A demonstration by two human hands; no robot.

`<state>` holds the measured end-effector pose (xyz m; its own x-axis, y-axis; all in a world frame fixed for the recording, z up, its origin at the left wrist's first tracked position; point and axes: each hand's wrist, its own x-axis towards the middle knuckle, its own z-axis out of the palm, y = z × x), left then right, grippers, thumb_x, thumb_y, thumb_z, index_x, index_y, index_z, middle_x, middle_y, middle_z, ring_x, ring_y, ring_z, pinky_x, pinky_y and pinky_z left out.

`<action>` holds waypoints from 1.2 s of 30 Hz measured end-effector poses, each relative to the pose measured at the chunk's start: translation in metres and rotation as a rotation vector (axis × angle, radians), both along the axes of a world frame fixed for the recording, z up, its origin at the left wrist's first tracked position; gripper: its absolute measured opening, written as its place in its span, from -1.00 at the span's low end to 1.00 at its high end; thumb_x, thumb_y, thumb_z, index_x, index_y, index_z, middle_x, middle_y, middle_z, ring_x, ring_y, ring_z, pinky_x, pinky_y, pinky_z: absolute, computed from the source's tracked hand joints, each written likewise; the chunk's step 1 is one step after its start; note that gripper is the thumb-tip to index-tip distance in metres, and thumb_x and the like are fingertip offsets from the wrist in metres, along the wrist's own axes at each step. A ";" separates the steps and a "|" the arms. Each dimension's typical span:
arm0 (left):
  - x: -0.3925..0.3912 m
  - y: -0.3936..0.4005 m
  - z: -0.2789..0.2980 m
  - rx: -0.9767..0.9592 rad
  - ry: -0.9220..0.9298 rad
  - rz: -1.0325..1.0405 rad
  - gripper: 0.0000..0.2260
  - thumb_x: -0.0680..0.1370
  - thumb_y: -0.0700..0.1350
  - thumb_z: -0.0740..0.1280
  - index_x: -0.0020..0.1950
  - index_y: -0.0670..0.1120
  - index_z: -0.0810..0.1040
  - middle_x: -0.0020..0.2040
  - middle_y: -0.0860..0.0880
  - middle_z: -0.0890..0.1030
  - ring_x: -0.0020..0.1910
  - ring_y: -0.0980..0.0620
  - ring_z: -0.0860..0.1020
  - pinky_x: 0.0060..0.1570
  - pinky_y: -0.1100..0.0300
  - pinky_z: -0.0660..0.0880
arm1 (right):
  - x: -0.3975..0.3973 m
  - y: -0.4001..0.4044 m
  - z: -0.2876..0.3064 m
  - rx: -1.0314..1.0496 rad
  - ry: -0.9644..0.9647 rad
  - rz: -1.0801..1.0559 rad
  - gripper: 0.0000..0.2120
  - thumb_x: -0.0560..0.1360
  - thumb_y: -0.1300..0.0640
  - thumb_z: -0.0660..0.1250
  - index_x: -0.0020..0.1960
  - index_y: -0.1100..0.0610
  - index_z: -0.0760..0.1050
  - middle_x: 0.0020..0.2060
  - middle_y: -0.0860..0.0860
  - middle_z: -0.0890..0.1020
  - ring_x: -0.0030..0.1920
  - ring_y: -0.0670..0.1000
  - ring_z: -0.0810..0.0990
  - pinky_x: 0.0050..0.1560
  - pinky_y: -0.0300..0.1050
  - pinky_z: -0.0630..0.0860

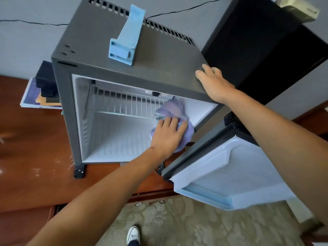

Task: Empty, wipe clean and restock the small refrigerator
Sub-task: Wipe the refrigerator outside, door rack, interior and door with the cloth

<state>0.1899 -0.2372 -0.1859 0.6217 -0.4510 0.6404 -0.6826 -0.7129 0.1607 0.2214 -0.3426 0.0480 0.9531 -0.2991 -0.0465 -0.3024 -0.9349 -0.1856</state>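
Observation:
A small dark grey refrigerator (159, 68) stands on a wooden cabinet with its door (230, 167) swung open to the right. Its white inside holds only a wire shelf (124, 103). My left hand (168, 134) presses a lilac cloth (173, 108) flat against the right inner wall, at the shelf's right end. My right hand (213, 82) rests with straight fingers on the top right corner of the refrigerator. A light blue plastic door shelf (126, 38) lies on top of the refrigerator.
The wooden cabinet top (35, 148) stretches to the left. A stack of books and dark boxes (42, 87) lies behind the refrigerator's left side. A black panel (266, 41) stands to the right. Patterned carpet (177, 224) and a white shoe (133, 235) are below.

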 end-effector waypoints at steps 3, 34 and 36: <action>-0.041 0.010 -0.056 -0.058 0.202 -0.131 -0.50 0.50 -0.13 0.22 0.46 -0.05 0.44 0.08 -0.21 0.54 -0.02 -0.26 0.53 -0.20 -0.07 0.52 | -0.004 0.001 0.001 0.007 -0.008 -0.007 -0.34 0.58 -0.34 -0.09 0.64 -0.19 -0.03 0.64 -0.09 0.00 0.56 0.20 0.21 0.38 0.15 0.21; -0.020 0.071 -0.120 -0.189 0.909 -0.028 -0.46 0.49 -0.23 0.39 0.45 0.00 0.38 0.42 -0.04 0.41 0.20 -0.16 0.57 0.11 -0.04 0.51 | -0.103 0.060 -0.080 -0.060 -1.076 0.386 -0.73 0.43 0.36 0.27 0.07 0.24 0.63 0.08 0.13 0.64 0.17 0.19 0.55 0.15 0.05 0.50; -0.025 0.092 -0.108 -0.386 0.903 -0.089 -0.47 0.44 -0.20 0.44 0.36 0.09 0.42 0.34 0.05 0.48 0.14 -0.05 0.58 0.06 -0.05 0.55 | -0.148 0.089 -0.141 0.106 -0.944 0.386 -0.79 0.39 0.34 0.27 -0.09 0.18 0.64 -0.09 0.05 0.66 -0.06 0.14 0.61 -0.08 0.02 0.54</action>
<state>0.1645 -0.1454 -0.2935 0.9235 -0.3798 0.0547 -0.2375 -0.4540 0.8587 0.0732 -0.2534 -0.0934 0.6450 -0.0021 0.7642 0.3276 -0.9027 -0.2790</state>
